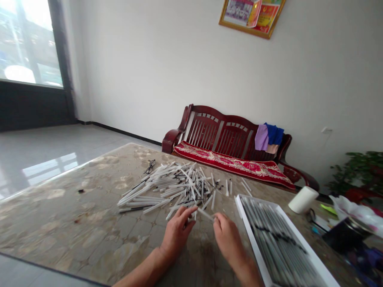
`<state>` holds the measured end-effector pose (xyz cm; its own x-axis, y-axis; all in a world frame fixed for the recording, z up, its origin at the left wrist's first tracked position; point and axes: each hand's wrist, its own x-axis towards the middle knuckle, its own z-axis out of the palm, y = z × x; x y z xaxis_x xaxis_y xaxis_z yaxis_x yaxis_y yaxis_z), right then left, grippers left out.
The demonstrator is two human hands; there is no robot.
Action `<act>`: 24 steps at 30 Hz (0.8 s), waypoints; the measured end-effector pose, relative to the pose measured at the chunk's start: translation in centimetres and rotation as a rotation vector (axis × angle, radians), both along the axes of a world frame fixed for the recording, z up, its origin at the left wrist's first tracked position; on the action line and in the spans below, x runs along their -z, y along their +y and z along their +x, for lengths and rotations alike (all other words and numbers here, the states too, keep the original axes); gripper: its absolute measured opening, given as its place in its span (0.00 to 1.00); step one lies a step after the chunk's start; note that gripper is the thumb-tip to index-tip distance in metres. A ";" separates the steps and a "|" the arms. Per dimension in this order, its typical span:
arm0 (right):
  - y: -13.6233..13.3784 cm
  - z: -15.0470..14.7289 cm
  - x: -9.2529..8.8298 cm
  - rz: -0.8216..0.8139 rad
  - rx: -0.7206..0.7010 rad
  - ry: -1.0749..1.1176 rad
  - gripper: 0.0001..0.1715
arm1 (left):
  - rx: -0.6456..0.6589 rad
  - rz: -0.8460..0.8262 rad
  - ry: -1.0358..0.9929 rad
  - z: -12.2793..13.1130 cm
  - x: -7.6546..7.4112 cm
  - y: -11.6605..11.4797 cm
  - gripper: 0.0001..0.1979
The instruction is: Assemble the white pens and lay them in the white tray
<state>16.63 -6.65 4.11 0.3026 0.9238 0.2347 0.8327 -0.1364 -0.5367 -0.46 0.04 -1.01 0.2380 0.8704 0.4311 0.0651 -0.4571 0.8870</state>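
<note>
A thin white tube [206, 214] spans the gap between my two hands, low over the table. My right hand [227, 235] pinches its right end between thumb and fingertips. At the other end, the curled fingers of my left hand [178, 229] hold the tube near the index fingertip; the exact contact is hard to make out. Just beyond my hands lies a loose pile of white tubes [167, 185], with some dark ones mixed in. To the right of my right hand, a white box [249, 231] holds many grey-white tubes [278, 239] in rows, crossed by a dark band.
Eyeglasses [150, 166] lie behind the pile on the patterned table [104, 227]. At right are a paper roll [303, 200], a dark cup [344, 234] and a plastic bag [354, 209]. A red wooden bench [221, 135] stands behind the table.
</note>
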 end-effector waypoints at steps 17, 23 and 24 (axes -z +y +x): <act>10.4 4.4 1.0 -0.103 0.119 -0.074 0.13 | -0.207 -0.305 -0.207 -0.1 -0.4 1.0 0.14; 11.9 3.9 1.5 -0.159 0.087 -0.231 0.09 | -0.192 -0.395 -0.259 -0.2 -0.3 1.2 0.21; 11.9 3.8 1.4 -0.163 0.083 -0.249 0.09 | -0.193 -0.402 -0.262 -0.2 -0.3 1.3 0.21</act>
<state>20.42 5.27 2.70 0.3307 0.9297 0.1619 0.9181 -0.2773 -0.2831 -0.64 1.29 -0.74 -0.0145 0.9969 0.0775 -0.1334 -0.0787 0.9879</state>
